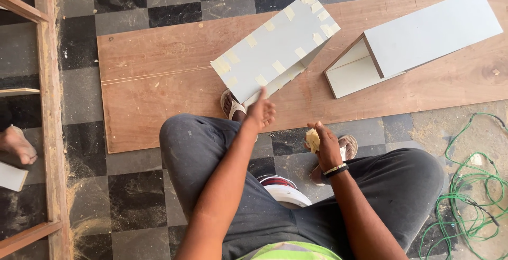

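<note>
My left hand reaches forward with its fingers apart, just short of the near edge of a white box-shaped panel piece dotted with several strips of masking tape. It holds nothing. My right hand is closed on a small wad of yellowish tape, held above my right foot. I sit with both knees spread, feet in sandals at the edge of a large plywood sheet.
A second white open-ended box lies on the plywood to the right. A wooden frame stands at the left, with another person's bare foot beside it. Green cable coils on the floor at right. A white and red round object sits between my legs.
</note>
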